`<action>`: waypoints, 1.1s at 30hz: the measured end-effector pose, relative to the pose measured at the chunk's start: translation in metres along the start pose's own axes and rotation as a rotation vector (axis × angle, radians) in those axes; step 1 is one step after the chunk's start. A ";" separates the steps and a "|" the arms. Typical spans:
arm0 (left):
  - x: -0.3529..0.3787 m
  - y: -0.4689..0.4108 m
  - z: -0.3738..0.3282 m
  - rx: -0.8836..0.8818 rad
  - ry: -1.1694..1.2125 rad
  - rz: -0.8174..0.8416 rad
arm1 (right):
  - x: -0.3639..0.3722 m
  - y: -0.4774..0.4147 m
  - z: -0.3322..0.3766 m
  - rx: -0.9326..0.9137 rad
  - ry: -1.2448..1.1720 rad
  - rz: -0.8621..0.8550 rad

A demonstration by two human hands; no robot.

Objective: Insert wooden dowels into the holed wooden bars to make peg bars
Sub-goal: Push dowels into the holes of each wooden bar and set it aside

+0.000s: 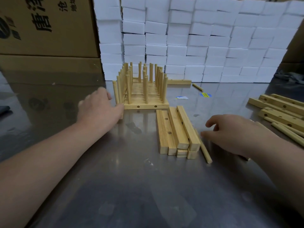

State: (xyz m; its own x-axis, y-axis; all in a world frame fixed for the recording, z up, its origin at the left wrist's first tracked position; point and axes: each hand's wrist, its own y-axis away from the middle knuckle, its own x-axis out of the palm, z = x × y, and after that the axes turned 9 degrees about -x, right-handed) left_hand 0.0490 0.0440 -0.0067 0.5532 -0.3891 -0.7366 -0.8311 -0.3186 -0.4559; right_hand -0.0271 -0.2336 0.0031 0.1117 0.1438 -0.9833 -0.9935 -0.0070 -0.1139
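1. Bare forearms come in low from both bottom corners over the steel tabletop [131, 178], and the right hand [233, 132] is the one to watch.
2. Its grip is loose: fingers half curled and spread, nothing visibly held, fingertips just beside the loose dowel [204, 148].
3. That dowel lies flat against the right flank of the stack of holed bars [176, 130], between the stack and the right hand.
4. Its long axis runs away from the person and leans slightly left at the far end, parallel to the bars it touches.
5. So the dowel sits just left of the right grip, and the fingers cross its length, which looks good for a pinch.
6. The left hand [100, 109] is well apart from it, up against the left side of the finished peg bars [144, 96], which stand side by side with pegs upright.
7. Its fingers are blurred, so whether that grip holds a bar or only touches it cannot be told.
8. Judgement: the right hand is far nearer and should take the dowel. It must then be tipped upright to meet a hole, while the left hand comes across to steady a bar.
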 end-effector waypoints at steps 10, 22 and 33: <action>0.013 0.052 -0.041 0.145 0.018 0.532 | 0.001 0.006 0.013 -0.086 0.005 0.027; 0.011 0.064 -0.051 0.101 0.209 0.688 | 0.004 0.009 0.027 -0.070 -0.029 0.045; 0.013 0.071 -0.058 -0.038 0.416 0.647 | 0.010 0.005 0.032 -0.062 -0.037 0.109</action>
State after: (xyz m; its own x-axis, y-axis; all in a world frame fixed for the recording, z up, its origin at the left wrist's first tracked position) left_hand 0.0004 -0.0341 -0.0196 -0.0596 -0.7986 -0.5989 -0.9981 0.0560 0.0246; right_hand -0.0312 -0.2000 -0.0029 0.0014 0.1749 -0.9846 -0.9962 -0.0853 -0.0166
